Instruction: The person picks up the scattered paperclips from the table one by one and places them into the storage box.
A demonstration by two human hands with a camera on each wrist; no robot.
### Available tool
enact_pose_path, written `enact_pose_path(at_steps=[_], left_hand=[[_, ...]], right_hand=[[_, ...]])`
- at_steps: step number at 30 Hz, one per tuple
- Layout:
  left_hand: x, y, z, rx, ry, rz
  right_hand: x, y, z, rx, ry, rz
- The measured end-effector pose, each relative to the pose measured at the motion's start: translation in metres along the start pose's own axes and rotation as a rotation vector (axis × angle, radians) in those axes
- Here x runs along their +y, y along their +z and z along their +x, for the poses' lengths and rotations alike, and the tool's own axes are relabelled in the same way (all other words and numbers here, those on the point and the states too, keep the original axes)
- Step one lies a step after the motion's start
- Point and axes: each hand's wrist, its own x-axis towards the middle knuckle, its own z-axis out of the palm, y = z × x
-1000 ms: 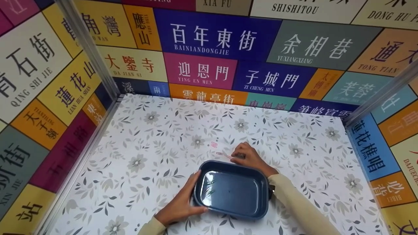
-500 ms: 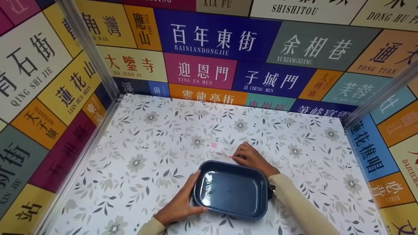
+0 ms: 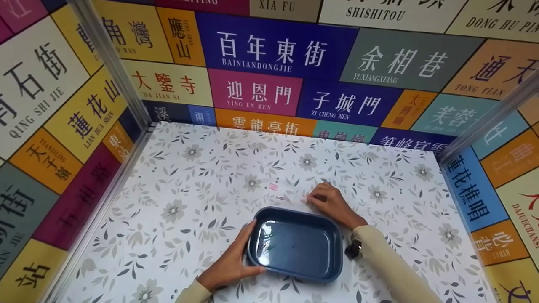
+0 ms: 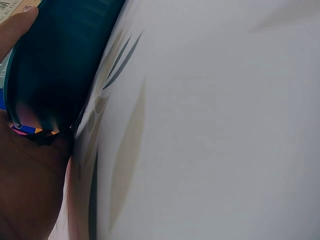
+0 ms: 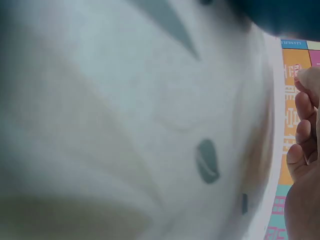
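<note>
Head view: the left hand (image 3: 229, 265) rests against the left wall of a dark blue tray (image 3: 294, 244), thumb along the near-left corner and fingers laid up the side, lightly bent about the rim — a holding contact. The tray sits flat on the floral table (image 3: 177, 219), near the front and about midway across; a few small thin items lie inside by its left wall, too small to identify. The right hand (image 3: 332, 204) lies on the table just beyond the tray's far rim, fingers curled down with the tips together on a small pink item (image 3: 304, 196); whether it is actually pinched cannot be told. Two more small items, one pink (image 3: 273, 187) and one darker (image 3: 280, 198), lie just left of that hand. A small black clip (image 3: 353, 250) lies beside the tray's right edge, under the cream sleeve (image 3: 387, 269). Wall panels (image 3: 273, 46) carry legible writing: BAINIANDONGJIE, YING EN MEN, ZI CHENG MEN, YUXIANGXIANG, SHISHITOU, XIA FU, DA JIAN SI, QING SHI JIE, LIAN HUA SHAN, TONG TIAN. Left wrist view: the tray's dark wall (image 4: 55, 65) fills the upper left, with a fingertip (image 4: 17, 27) on its top edge and the palm below; blurred tabletop beyond. Right wrist view: blurred tabletop, curled fingers (image 5: 305, 130) at the right edge — nothing visible between them.
</note>
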Motion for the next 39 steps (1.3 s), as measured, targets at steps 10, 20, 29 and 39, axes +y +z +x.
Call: enact_pose_path(at_steps=[10,20,29,39], left_hand=[[0.001,-0.001,0.000,0.000,0.000,0.009],[-0.001,-0.001,0.000,0.005,0.022,0.009],[-0.003,-0.001,0.000,-0.006,0.016,-0.020],[-0.003,-0.001,-0.001,-0.005,0.009,-0.007]], right_hand=[[-0.014,-0.015,0.011,0.017,0.011,0.010],[-0.039,-0.023,0.021,0.012,0.006,0.036],[-0.057,-0.018,0.029,0.012,-0.032,0.055],[-0.082,-0.009,0.036,-0.067,-0.078,0.112]])
